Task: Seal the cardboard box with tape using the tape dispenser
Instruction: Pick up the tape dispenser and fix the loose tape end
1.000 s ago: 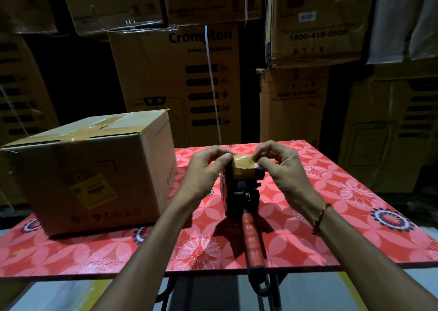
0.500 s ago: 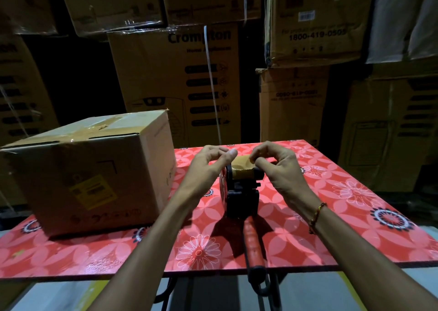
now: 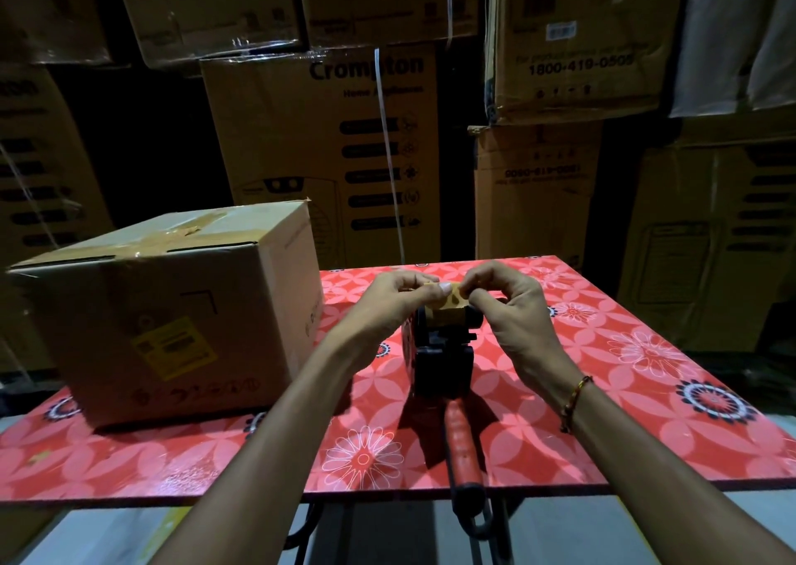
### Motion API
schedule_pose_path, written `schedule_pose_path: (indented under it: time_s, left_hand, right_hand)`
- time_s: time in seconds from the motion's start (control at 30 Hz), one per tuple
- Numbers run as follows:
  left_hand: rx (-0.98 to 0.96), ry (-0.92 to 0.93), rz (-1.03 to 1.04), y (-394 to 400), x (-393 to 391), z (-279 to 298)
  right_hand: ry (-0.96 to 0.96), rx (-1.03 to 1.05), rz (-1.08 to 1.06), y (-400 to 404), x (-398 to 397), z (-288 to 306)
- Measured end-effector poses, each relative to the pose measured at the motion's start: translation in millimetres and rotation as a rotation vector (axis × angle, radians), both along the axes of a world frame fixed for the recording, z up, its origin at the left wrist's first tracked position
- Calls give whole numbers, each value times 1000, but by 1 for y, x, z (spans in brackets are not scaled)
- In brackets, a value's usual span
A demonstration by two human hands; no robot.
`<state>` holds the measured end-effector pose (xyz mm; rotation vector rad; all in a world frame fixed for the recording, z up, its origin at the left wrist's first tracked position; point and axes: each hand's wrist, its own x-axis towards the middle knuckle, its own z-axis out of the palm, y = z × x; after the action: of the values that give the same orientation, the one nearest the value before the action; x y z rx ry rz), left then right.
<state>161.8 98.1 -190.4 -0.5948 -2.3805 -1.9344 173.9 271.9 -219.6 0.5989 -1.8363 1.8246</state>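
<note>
My tape dispenser [image 3: 443,349] stands mid-bench [image 3: 646,392], its red handle pointing straight back at me over the near edge. My left hand [image 3: 387,306] and right hand [image 3: 512,310] both pinch the tape end [image 3: 452,297] above it; the cardboard box [image 3: 172,306] sits left

Dim light falls from above and in front on the red floral surface [image 3: 603,392], casting a dark shadow toward the camera beneath the tape dispenser [image 3: 441,349]; stacked cartons [image 3: 327,142] behind sink into gloom, edges bowed by wide-angle distortion.
</note>
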Motion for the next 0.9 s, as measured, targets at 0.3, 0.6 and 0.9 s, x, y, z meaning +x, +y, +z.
schedule_pose_path:
  time_s: [0.3, 0.6, 0.9]
  left_hand:
    - [48, 11, 32, 1, -3, -6]
    - [70, 15, 42, 2, -1, -6]
    - [74, 21, 49, 4, 3, -3]
  right_hand:
    - [10, -4, -15, -3, 1, 0]
    - [7, 13, -23, -3, 1, 0]
    - [22, 25, -19, -2, 1, -1]
